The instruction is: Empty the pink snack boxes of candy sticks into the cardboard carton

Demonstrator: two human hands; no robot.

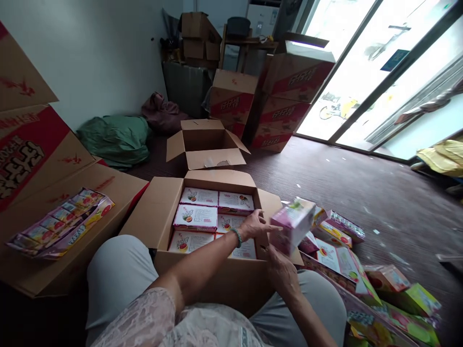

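Observation:
A purple and white fruit-print box (292,225), smeared by motion, is tilted over the right flap of an open carton (217,267). My right hand (282,272) grips this box from below at its near left corner. My left hand (255,225), with a green bead bracelet at the wrist, reaches over the carton's right wall. Its fingers are stretched out, and one fingertip meets or overlaps the box's left side. Inside the carton, white-topped boxes (195,217) of the same print lie in two columns, one on the left standing higher.
More fruit-print boxes (327,255) are heaped on the floor at right. At left, a display box of small packs (65,221) rests on a large red-brown carton (47,149). An open carton (216,159) stands ahead, with stacked cartons (285,113) by the glass doors behind.

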